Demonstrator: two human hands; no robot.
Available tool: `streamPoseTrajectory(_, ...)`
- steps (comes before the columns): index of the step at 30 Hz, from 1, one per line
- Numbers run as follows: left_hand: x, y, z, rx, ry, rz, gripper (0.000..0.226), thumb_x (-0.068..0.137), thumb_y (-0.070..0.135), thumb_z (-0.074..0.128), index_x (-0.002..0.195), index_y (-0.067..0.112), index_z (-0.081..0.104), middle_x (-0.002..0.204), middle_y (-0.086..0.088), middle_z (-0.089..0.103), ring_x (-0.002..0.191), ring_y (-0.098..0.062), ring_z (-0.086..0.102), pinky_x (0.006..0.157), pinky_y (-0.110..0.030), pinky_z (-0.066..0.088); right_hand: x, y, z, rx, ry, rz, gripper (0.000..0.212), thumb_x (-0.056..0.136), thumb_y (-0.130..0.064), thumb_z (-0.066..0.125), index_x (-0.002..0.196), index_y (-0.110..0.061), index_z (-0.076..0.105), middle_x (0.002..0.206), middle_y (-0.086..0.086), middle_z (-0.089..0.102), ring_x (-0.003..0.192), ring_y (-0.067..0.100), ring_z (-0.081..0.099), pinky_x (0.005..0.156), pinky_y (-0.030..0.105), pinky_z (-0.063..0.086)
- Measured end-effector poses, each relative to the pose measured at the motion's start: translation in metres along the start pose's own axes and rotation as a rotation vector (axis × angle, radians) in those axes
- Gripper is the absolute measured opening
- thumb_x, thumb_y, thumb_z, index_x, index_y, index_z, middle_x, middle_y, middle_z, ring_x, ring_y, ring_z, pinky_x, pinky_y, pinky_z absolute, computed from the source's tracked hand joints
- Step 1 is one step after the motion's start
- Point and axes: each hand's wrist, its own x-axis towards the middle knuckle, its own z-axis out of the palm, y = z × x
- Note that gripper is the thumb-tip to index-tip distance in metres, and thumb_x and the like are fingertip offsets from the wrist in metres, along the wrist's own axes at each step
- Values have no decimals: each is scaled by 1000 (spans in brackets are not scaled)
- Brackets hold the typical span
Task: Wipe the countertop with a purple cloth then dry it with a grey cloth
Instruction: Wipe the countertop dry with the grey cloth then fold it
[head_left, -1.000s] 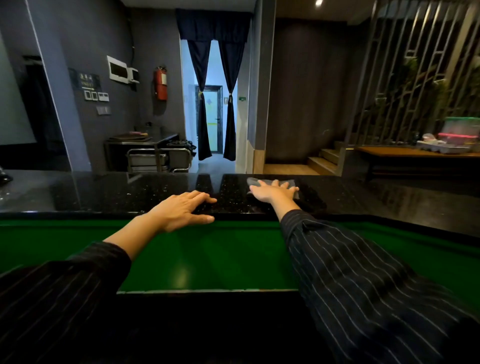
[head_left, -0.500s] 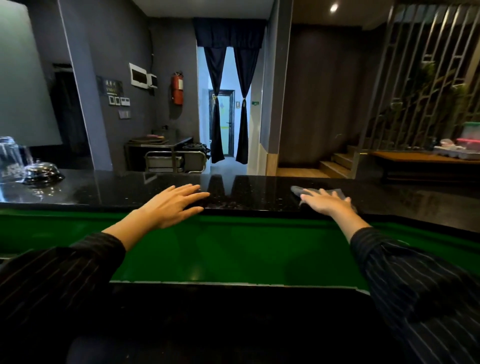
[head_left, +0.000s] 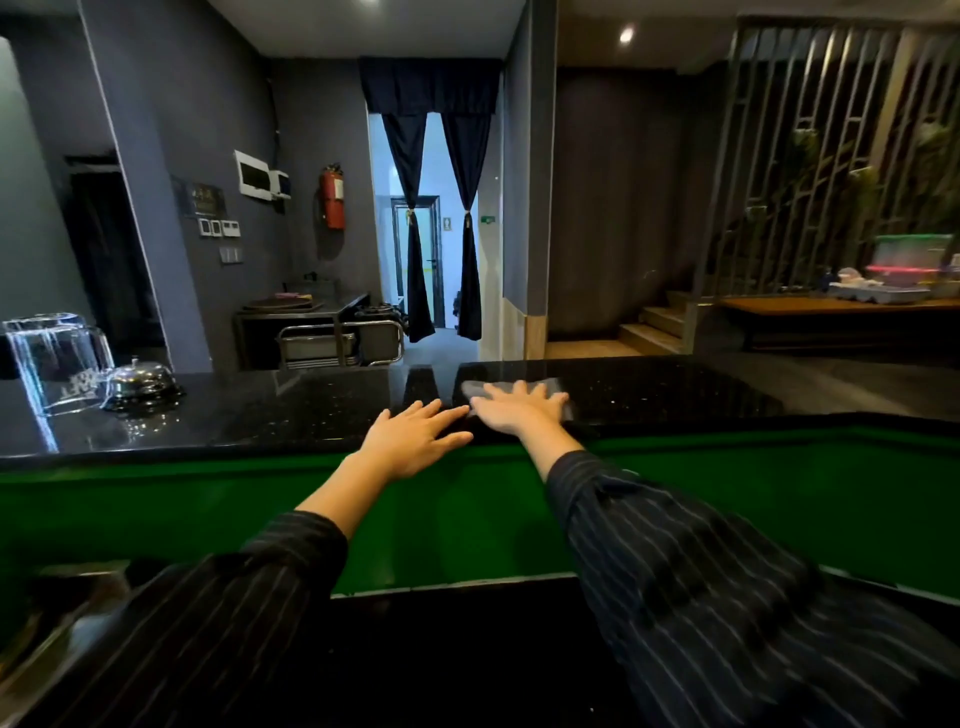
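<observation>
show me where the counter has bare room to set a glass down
Bare: the counter right of the cloth under the right hand, and the stretch between the bell and the left hand. Crowded: far left, where the jug stands beside the bell.

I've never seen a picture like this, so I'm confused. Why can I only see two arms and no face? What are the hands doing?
The camera sits on the person's head and looks forward and down, so you see only their own arms in striped sleeves. There is just this one view. The right hand lies flat on a grey cloth, pressing it onto the shiny black countertop. Fingers are spread, not closed in a grip. The left hand rests beside it on the counter's edge, holding nothing. Far to the left on the counter stand a silver bell and a clear container. Below the counter is a green panel.
</observation>
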Motion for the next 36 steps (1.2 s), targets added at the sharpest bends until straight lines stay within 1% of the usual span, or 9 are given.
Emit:
streamPoseTrajectory(7, -6, -25, -20, -96, -114, 134, 58, 95, 54, 37, 148, 39, 18, 160, 0, 16, 147, -23, 17, 120, -46, 15, -18, 12, -7, 78, -54, -192, 57, 100, -55, 17, 153, -36, 13, 164, -3, 9, 150, 26, 8, 117, 57, 3)
streamPoseTrajectory(9, -8, -44, -25, -87, -92, 157, 60, 89, 63, 38, 145, 46, 24, 158, 3, 23, 145, -22, 24, 119, -45, 19, -15, 40, -10, 69, -39, -132, 58, 100, -56, 17, 154, -35, 12, 164, -3, 8, 150, 26, 7, 118, 56, 3)
streamPoseTrajectory(13, -11, -70, -20, 16, -87, 171, 90, 60, 94, 5, 142, 57, 11, 160, 8, 16, 148, -14, 13, 118, -51, 12, 13, 82, -14, 57, -55, 30, 59, 98, -61, 14, 152, -41, 9, 164, -3, 1, 151, 28, 0, 116, 58, -3)
streamPoseTrajectory(19, 0, -75, -3, 4, 8, 162, 87, 59, 93, -2, 140, 62, 6, 159, 12, 13, 148, -11, 9, 118, -50, 14, 66, 60, -12, -11, -35, 196, 68, 92, -71, 15, 153, -41, 7, 164, 7, 0, 149, 39, 0, 115, 63, -2)
streamPoseTrajectory(27, 5, -76, -23, -113, -152, 118, 100, 46, 102, 16, 139, 63, 12, 159, 14, 12, 148, -15, 13, 120, -48, 13, 84, -40, 2, -15, -105, -252, 69, 91, -72, 18, 153, -42, 7, 164, 3, 3, 149, 35, 3, 114, 65, -1)
streamPoseTrajectory(29, 3, -77, -22, -124, -134, 119, 96, 48, 101, 18, 137, 65, 14, 159, 14, 16, 146, -16, 18, 119, -47, 16, 89, -23, -2, -5, -132, -328, 67, 92, -70, 20, 152, -44, 9, 164, -2, 3, 150, 31, 3, 115, 64, 0)
streamPoseTrajectory(31, 2, -77, -17, -113, -93, 120, 93, 51, 100, 15, 137, 65, 14, 158, 14, 18, 145, -16, 20, 118, -46, 19, 104, 11, -5, -17, -140, -314, 82, 78, -85, 13, 150, -47, 11, 164, -3, 6, 150, 29, 6, 116, 62, 2)
streamPoseTrajectory(33, 3, -76, -13, -102, -58, 127, 90, 54, 99, 14, 136, 65, 15, 157, 14, 20, 145, -15, 22, 118, -45, 21, 145, 58, -1, -13, -128, -204, 113, 50, -102, 4, 149, -49, 12, 164, -3, 7, 150, 27, 7, 118, 58, 4)
streamPoseTrajectory(36, 6, -77, -10, -76, -15, 133, 85, 59, 96, 14, 137, 63, 16, 156, 13, 23, 144, -14, 24, 118, -44, 22, 199, 104, -1, -8, -167, -42, 110, 53, -98, 8, 150, -46, 9, 164, -6, 2, 151, 27, 0, 118, 56, 0)
